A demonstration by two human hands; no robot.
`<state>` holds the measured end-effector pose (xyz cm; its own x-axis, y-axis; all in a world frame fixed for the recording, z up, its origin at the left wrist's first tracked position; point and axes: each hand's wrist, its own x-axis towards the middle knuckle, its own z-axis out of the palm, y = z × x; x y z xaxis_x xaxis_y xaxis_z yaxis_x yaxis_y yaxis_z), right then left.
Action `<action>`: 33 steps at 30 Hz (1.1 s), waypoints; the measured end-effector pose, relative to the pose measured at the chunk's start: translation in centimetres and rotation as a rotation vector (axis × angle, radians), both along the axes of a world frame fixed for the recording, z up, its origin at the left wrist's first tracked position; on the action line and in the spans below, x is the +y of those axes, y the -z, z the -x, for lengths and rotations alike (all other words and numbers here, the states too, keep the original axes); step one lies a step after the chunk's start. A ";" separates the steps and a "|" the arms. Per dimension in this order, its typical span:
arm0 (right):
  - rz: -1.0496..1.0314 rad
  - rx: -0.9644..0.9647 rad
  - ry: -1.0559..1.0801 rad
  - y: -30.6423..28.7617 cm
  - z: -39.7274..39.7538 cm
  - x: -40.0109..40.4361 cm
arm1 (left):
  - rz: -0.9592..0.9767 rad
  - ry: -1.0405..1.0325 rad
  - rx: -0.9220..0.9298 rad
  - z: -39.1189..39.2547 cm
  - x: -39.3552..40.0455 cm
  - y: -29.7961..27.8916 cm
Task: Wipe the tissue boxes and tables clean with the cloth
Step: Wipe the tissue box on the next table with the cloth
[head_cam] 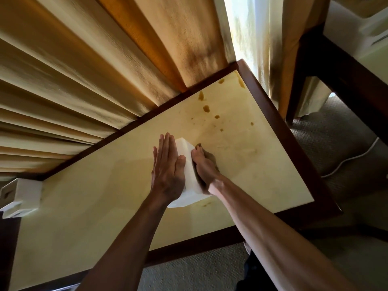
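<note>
Head view of a cream-topped table [262, 164] with a dark wooden rim, set against pleated curtains [84, 70] that fill the upper left of the frame. At centre, a white tissue box [190, 164] stands on the tabletop between both hands. The left hand [168, 164] lies flat against the box's left face, fingers straight and together, steadying rather than gripping it. The right hand [204, 164] presses a brownish cloth [210, 155] against the box's right face; the cloth is mostly hidden under the hand, and whether the fingers curl round it or merely press on it cannot be told. Brown spill spots [206, 108] dot the tabletop toward the upper right, with a faint smear [206, 204] just below the box. A second tissue box [20, 198] sits at the table's lower-left end, and another white box [357, 28] rests on a further table at the upper right. Judged risks: the cloth looks soiled and could transfer stain onto the white box; with the left hand only bracing, a firm stroke could slide or tip the box into the spots; wiping the box first may leave it standing on an unclean surface
</note>
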<state>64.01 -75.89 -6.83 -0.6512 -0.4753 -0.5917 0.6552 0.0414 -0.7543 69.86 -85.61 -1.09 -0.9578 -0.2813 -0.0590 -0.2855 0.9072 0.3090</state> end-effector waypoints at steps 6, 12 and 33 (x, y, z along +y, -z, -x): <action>0.169 0.209 0.012 -1.6 0.2 0.1 | -0.067 -0.051 0.008 0.1 0.0 0.2; 0.375 0.297 0.020 -2.6 -2.4 2.5 | -0.063 -0.037 0.006 0.1 0.0 0.4; 0.246 -0.047 0.028 2.4 -4.8 3.7 | -0.079 -0.068 -0.004 0.2 0.2 -0.2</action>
<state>68.78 -72.17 -9.24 -0.6405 -0.5910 -0.4905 0.6882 -0.1581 -0.7081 69.70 -85.41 -0.85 -0.9363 -0.3403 -0.0872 -0.3471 0.8584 0.3777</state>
